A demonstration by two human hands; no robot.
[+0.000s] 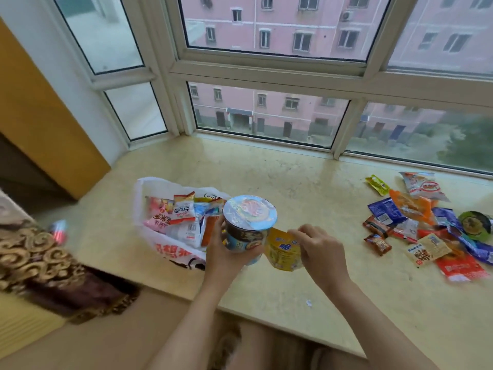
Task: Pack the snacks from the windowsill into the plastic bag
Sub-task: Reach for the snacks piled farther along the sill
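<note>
Left hand grips a foil-lidded noodle cup; right hand pinches a yellow packet.

The lower wall of the cup is covered by the left hand. The plastic bag is partly hidden behind that hand, toward 4 o'clock. A red item at 9 o'clock is blurred beyond recognition. The green-lidded tub at 3 o'clock is partly cut by the edge.
</note>
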